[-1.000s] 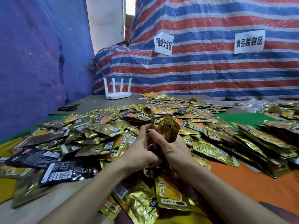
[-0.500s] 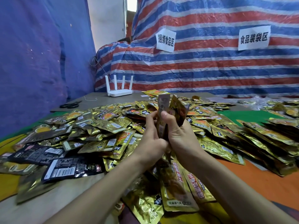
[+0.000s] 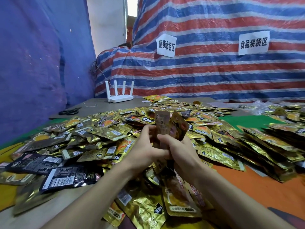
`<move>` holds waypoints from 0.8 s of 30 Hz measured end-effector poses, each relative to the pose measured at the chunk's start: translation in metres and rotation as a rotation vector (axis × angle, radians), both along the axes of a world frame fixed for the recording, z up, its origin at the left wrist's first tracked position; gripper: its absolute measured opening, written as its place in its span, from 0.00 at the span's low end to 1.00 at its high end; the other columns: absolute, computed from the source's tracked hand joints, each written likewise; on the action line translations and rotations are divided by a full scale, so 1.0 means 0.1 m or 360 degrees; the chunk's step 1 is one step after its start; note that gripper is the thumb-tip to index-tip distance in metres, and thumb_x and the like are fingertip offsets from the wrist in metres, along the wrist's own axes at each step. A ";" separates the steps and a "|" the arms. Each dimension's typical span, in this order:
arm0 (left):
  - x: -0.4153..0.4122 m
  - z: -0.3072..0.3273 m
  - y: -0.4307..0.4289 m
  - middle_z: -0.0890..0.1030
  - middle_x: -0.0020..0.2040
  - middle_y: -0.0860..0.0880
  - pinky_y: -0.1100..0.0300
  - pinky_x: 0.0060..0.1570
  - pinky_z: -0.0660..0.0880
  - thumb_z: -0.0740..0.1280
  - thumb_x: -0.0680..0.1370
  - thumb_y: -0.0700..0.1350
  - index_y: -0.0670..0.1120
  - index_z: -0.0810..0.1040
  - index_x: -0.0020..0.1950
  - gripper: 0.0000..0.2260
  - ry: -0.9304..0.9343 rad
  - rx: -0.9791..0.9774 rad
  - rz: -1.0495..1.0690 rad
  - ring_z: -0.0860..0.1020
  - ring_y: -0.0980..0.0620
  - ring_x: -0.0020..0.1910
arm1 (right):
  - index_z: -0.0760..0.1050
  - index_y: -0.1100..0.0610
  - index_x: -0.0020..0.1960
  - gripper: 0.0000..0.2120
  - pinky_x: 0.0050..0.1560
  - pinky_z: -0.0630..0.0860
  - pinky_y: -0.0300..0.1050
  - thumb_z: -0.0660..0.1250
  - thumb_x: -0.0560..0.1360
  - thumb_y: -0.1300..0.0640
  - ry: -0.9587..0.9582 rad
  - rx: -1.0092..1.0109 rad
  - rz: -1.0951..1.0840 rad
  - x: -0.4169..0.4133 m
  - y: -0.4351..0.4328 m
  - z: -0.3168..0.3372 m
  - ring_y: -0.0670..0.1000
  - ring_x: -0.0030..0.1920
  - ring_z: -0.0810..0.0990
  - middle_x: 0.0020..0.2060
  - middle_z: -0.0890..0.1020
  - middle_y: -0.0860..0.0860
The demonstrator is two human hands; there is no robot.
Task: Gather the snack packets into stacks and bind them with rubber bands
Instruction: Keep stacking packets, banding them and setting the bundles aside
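Lifted stack (image 3: 162, 123) stands gripped by left hand (image 3: 146, 150) and right hand (image 3: 181, 151).

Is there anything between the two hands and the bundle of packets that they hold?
Nothing visible does. The left hand and the right hand both grip the bundle directly, holding it upright above the loose packets on the table.
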State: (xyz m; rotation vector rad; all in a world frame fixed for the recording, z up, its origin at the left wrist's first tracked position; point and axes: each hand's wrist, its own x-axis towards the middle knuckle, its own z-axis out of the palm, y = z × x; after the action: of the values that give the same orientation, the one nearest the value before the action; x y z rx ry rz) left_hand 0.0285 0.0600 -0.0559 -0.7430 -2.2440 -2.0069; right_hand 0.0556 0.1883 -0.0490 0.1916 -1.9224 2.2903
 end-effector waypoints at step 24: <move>0.08 -0.11 0.22 0.79 0.55 0.32 0.41 0.55 0.77 0.73 0.59 0.38 0.43 0.68 0.65 0.35 0.0044 0.0007 0.0006 0.81 0.37 0.53 | 0.76 0.63 0.68 0.21 0.66 0.74 0.55 0.54 0.81 0.59 -0.0452 -0.0436 -0.0005 -0.04 -0.03 -0.01 0.65 0.64 0.79 0.62 0.80 0.67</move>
State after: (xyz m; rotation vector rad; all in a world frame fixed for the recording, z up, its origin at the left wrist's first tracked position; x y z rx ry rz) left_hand 0.0365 0.0817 -0.0668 -0.7603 -2.2238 -1.9865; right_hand 0.0514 0.1855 -0.0503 -0.1768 -1.6881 2.6658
